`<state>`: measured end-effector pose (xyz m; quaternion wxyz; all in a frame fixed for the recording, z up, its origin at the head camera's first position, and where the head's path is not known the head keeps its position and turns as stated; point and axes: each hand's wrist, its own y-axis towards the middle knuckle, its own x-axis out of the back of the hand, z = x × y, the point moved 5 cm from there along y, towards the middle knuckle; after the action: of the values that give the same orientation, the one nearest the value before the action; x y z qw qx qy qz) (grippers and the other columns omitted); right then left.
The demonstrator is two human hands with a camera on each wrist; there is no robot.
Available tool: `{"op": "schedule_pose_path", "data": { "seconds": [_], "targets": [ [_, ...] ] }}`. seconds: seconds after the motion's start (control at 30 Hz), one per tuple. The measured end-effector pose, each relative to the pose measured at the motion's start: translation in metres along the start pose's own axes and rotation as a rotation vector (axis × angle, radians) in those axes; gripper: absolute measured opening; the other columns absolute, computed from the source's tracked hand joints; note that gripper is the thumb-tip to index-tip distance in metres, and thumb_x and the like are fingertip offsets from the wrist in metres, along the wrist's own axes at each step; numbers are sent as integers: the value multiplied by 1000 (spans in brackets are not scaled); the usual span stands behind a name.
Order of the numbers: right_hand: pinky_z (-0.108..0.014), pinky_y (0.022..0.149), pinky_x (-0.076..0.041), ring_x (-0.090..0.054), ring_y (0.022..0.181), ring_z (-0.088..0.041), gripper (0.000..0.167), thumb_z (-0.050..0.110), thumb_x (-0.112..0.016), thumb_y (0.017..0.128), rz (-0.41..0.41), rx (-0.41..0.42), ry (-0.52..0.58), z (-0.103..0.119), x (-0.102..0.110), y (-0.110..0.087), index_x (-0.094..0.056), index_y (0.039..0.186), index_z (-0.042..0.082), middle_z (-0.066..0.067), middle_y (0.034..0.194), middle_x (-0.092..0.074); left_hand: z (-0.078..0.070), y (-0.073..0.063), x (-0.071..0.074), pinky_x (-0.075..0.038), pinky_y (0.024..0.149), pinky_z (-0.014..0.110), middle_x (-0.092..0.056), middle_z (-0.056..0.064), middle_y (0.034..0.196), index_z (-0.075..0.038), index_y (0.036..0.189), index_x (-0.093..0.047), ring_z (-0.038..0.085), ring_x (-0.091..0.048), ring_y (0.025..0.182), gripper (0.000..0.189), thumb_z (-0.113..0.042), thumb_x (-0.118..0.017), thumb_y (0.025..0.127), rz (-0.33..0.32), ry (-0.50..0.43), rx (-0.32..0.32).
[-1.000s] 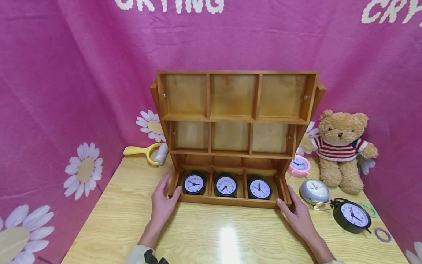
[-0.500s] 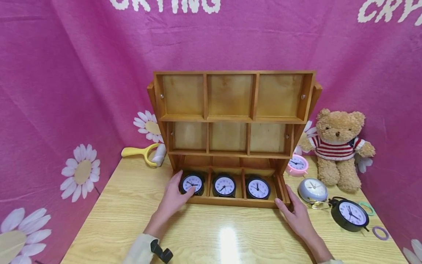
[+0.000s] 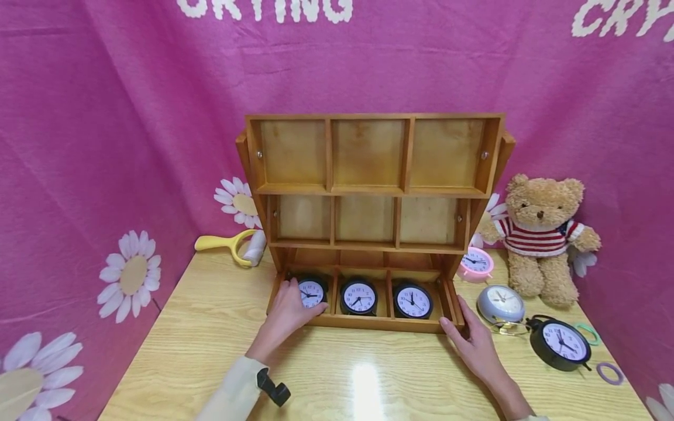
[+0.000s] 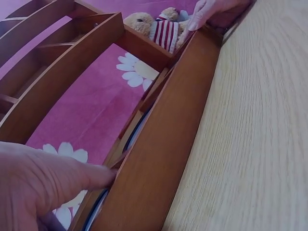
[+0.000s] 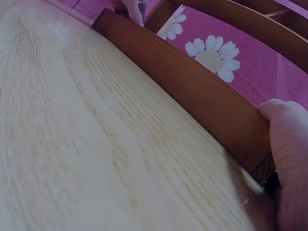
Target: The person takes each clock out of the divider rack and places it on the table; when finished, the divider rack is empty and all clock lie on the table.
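Observation:
In the head view, a brown wooden display rack [image 3: 333, 190] with three tiers of compartments stands on the table. Its bottom tray holds three round black alarm clocks: a left one [image 3: 313, 293], a middle one [image 3: 359, 297] and a right one [image 3: 413, 301]. My left hand [image 3: 286, 309] spans the left clock, fingers at its left side and thumb at its lower right edge, covering part of the dial. At the tray's front right corner, my right hand [image 3: 476, 342] grips the wood, thumb over the front edge [image 5: 270, 108] and fingers along the outer side.
Right of the rack are a pink clock [image 3: 476, 264], a grey-blue clock [image 3: 501, 304], a larger black alarm clock [image 3: 560, 343], a teddy bear [image 3: 543, 234], a green ring [image 3: 587, 334] and a purple ring [image 3: 609, 373]. A yellow-handled roller [image 3: 231, 242] lies at the left.
My left hand has moved right from the tray's left front corner onto the left clock, its thumb sliding from the dial to the lower right edge. My right hand stays on its corner.

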<state>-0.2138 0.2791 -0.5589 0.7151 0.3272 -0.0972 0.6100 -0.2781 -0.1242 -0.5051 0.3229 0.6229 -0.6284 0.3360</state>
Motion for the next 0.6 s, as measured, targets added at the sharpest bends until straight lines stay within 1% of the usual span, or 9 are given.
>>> {"op": "schedule_pose_path", "data": {
  "seconds": [0.1, 0.2, 0.4, 0.6],
  "targets": [
    [1, 95, -32, -59, 123, -43, 68, 17, -68, 102, 2, 1, 8, 1, -1, 0, -37, 158, -7, -33, 149, -52, -1, 1, 1, -57, 93, 58, -56, 32, 131, 17, 141, -49, 43, -64, 113, 99, -47, -90, 78, -29, 21, 34],
    [1, 96, -32, -58, 125, -44, 68, 17, -68, 102, 9, -3, 13, 1, -1, -1, -36, 158, -5, -32, 150, -51, 0, -1, 1, -59, 85, 57, -59, 28, 122, 15, 134, -55, 39, -66, 103, 95, -49, -92, 75, -60, 29, 65],
    [1, 95, -32, -58, 126, -42, 69, 19, -68, 102, 17, -14, 12, 1, -2, -2, -36, 159, -5, -31, 151, -51, 1, -6, 0, -60, 79, 54, -62, 25, 110, 13, 118, -63, 40, -68, 95, 87, -53, -93, 70, -127, 49, 72],
    [3, 98, -27, -54, 130, -45, 69, 19, -68, 102, 8, -4, 4, -1, 0, 0, -36, 158, -8, -33, 152, -48, 0, -5, -1, -60, 76, 55, -62, 24, 106, 11, 114, -65, 41, -68, 93, 85, -54, -94, 69, -163, 48, 69]
  ]
}}
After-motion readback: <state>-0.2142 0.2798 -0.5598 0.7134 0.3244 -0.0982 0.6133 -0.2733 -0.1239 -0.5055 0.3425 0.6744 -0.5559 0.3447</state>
